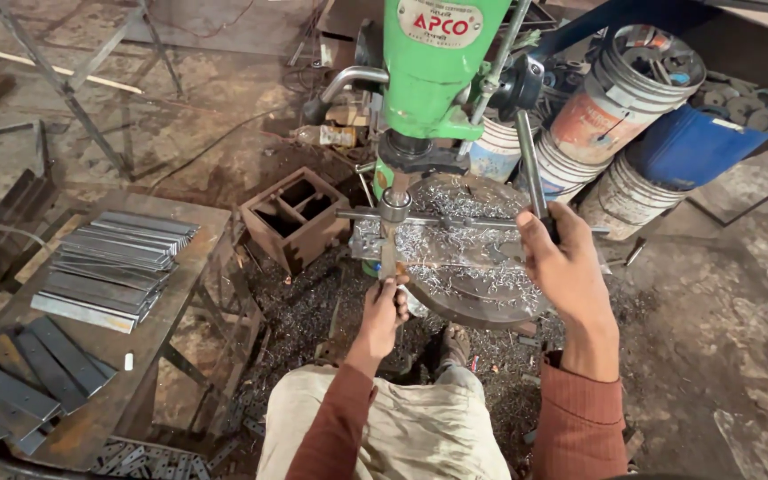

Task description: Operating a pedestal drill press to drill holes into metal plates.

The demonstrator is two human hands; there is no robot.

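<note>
Head view: the left hand [382, 307] pinches a narrow metal strip [388, 258] upright under the drill chuck [395, 206]; the right hand [562, 258] is closed round the feed lever [531, 164]. Shavings cover the drill table [473, 267], so drilling looks under way; stacked strips [117, 258] wait on the tabletop [180, 302].

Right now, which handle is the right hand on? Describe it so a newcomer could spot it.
Find the green drill press at top centre. From its right side a grey steel feed lever slants down over the round table littered with shavings. Its black lower end sits in the right hand, unlike the free curved handle on the left.
</note>
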